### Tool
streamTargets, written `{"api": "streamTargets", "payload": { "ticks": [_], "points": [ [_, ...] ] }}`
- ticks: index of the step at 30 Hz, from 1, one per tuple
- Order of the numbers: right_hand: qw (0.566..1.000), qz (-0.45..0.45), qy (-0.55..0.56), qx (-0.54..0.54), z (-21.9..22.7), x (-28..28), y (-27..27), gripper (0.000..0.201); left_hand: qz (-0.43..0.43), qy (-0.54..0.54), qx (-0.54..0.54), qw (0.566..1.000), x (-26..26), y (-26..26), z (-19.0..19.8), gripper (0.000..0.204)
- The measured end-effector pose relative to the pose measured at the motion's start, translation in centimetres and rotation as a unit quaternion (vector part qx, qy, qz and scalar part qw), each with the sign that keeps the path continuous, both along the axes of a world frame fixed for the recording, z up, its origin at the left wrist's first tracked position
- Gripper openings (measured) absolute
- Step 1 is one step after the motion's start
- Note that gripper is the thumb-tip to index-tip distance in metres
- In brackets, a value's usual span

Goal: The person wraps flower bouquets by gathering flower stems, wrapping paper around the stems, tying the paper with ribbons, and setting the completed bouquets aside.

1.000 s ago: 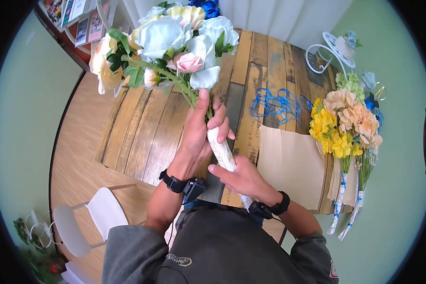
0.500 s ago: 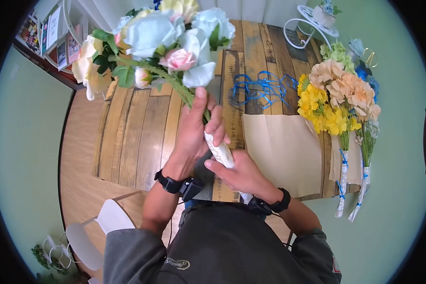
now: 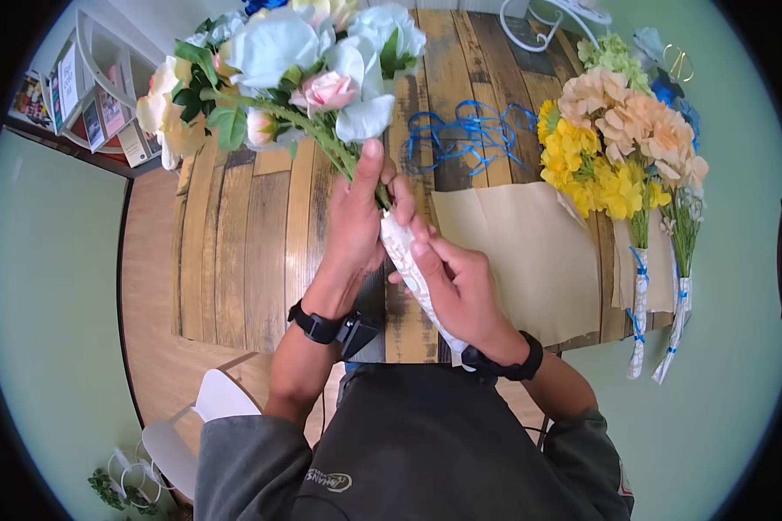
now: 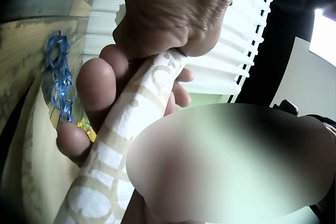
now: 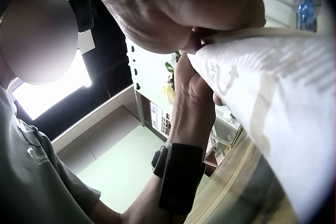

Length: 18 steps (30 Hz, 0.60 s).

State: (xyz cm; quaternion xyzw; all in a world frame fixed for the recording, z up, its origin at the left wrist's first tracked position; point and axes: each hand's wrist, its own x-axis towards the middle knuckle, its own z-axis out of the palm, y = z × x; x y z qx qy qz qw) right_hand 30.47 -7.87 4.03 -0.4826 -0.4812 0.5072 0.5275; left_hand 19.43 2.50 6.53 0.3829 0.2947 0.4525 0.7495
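Note:
A bouquet of artificial flowers (image 3: pixel 321 78), with pale blue, cream and pink blooms, is held over the table's near half. My left hand (image 3: pixel 356 217) grips its green stems where they meet the wrap, thumb pointing up along them. Patterned white paper (image 4: pixel 113 166) is wound round the lower stems as a slanting handle. My right hand (image 3: pixel 465 291) holds this wrap just below the left hand, its thumb lying along the paper. In the right wrist view the wrap (image 5: pixel 283 98) fills the right side, and its lower end is partly hidden by the right hand in the head view.
Brown kraft paper (image 3: pixel 521 260) lies right of the hands, with tangled blue ribbon (image 3: pixel 469 139) behind it. Two wrapped bunches, one with yellow flowers (image 3: pixel 573 165), lie at the table's right edge near gold-handled scissors (image 3: pixel 679 62). A white chair (image 3: pixel 222 399) stands at lower left.
My right hand has slid up the wrap, close under the left hand, its thumb now further along the paper. The left hand keeps its grip on the stems. The head view has shifted.

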Motion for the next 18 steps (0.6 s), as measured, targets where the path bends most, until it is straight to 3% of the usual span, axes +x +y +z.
{"api": "streamTargets", "payload": {
  "ticks": [4,9,12,18],
  "points": [
    [0.998,-0.047,-0.018,0.034,-0.1,0.0,0.6,0.032,-0.005,0.021,-0.005,1.0,-0.1,0.4,-0.4,0.047],
    [0.975,-0.083,-0.188,0.082,-0.3,0.2,1.3,0.017,-0.001,0.021,0.003,1.0,-0.1,1.2,-1.3,0.042],
    [0.976,-0.112,-0.156,0.103,-0.1,-0.4,1.8,0.012,-0.009,0.03,-0.011,0.999,-0.5,1.6,-1.3,0.04],
    [0.956,-0.149,-0.192,0.162,-0.5,-0.7,2.1,0.009,-0.021,-0.007,-0.038,0.999,-0.8,1.9,-1.3,0.037]
  ]
}}
